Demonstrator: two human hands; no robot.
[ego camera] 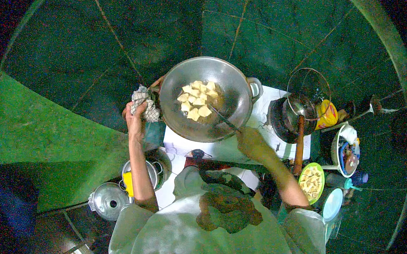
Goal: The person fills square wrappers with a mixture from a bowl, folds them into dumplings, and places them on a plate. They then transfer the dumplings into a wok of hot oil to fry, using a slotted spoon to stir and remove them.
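Note:
A wide metal wok sits on a white stove in front of me. Pale yellow cut pieces of food lie clustered in its middle, in what looks like oil. My left hand grips a checked cloth bunched at the wok's left handle, which it mostly hides. In my right hand is a dark, thin-handled cooking utensil, slanting into the wok. Its tip touches or lies just beside the pieces; the working end is hard to make out.
Right of the wok, a wooden-handled strainer rests over a dark pan. A yellow container stands behind it. Nearby are a green-rimmed plate of similar pieces and a filled white basin. Metal pots stand at lower left.

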